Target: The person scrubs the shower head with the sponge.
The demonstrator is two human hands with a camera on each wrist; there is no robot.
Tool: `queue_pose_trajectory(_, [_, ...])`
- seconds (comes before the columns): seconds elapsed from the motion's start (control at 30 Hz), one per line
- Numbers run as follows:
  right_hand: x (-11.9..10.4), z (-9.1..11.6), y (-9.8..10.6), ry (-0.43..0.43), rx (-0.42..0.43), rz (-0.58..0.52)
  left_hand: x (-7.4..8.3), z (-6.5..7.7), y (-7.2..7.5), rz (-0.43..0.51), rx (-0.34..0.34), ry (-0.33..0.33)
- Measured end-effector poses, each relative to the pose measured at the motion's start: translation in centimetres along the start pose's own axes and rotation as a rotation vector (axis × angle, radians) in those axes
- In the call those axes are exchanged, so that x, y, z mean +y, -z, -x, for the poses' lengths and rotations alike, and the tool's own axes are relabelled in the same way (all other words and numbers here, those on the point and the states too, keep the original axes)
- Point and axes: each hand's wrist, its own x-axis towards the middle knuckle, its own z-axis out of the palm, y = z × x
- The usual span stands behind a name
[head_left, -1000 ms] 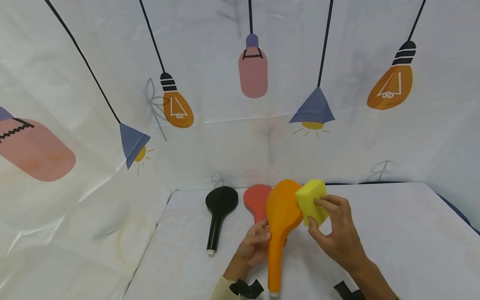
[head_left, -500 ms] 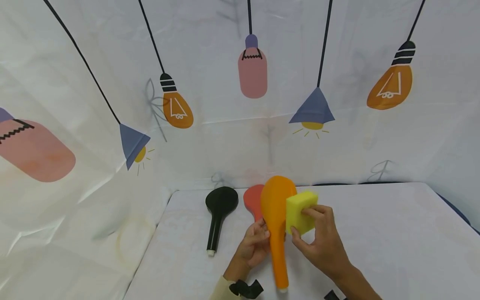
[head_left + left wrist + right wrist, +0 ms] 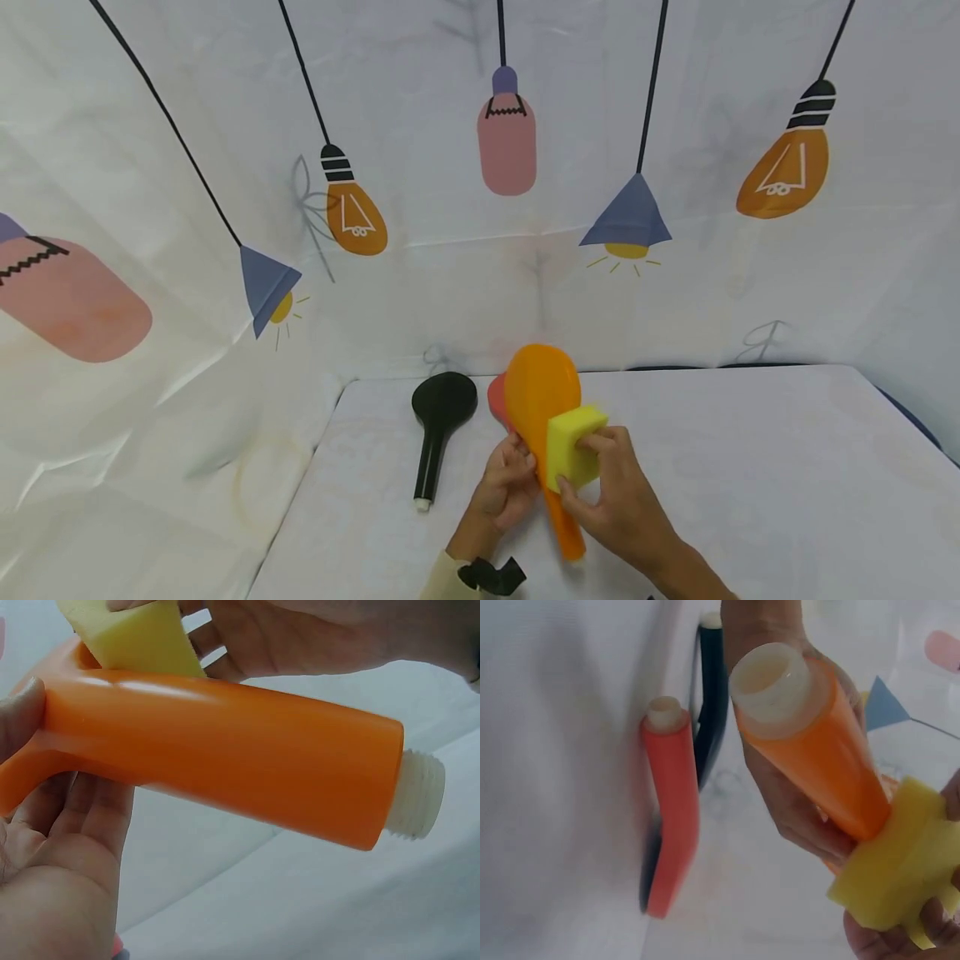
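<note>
My left hand (image 3: 504, 492) grips an orange shower head (image 3: 538, 385) near its neck and holds it up over the table. Its round head points away from me, and a white threaded end (image 3: 421, 795) sticks out of the handle in the left wrist view. Between thumb and fingers, my right hand (image 3: 626, 504) pinches a yellow sponge (image 3: 564, 448). The sponge lies against the neck and upper handle of the orange shower head, denting slightly in the right wrist view (image 3: 900, 855).
A black shower head (image 3: 444, 398) lies on the white table (image 3: 750, 483) to the left. Partly hidden behind the orange one is a red shower head (image 3: 673, 780). A white sheet printed with lamps (image 3: 626, 212) hangs behind the table.
The sponge has slid left and down, from the right edge of the orange shower head's round head to its neck. The shower head has tilted, its top swinging left and handle end right.
</note>
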Motion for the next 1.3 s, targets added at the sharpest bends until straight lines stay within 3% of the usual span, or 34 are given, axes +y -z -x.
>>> queue_pose_trajectory(0.2, [-0.3, 0.2, 0.1, -0.001, -0.149, -0.045, 0.2, 0.0, 0.3, 0.013, -0.005, -0.035])
queue_pose_trajectory(0.3, [-0.3, 0.1, 0.1, 0.017, -0.172, -0.067, 0.3, 0.0, 0.4, 0.029, -0.013, -0.047])
queue_pose_trajectory(0.5, [-0.3, -0.1, 0.1, -0.011, -0.113, -0.067, 0.3, 0.0, 0.3, 0.049, -0.019, -0.041])
queue_pose_trajectory(1.13, [0.5, -0.6, 1.2, -0.034, 0.073, 0.016, 0.0, -0.1, -0.1, -0.028, 0.009, 0.009])
queue_pose_trajectory(1.3, [1.0, -1.1, 2.1, -0.049, 0.121, -0.059, 0.0, -0.1, 0.0, -0.045, -0.054, 0.011])
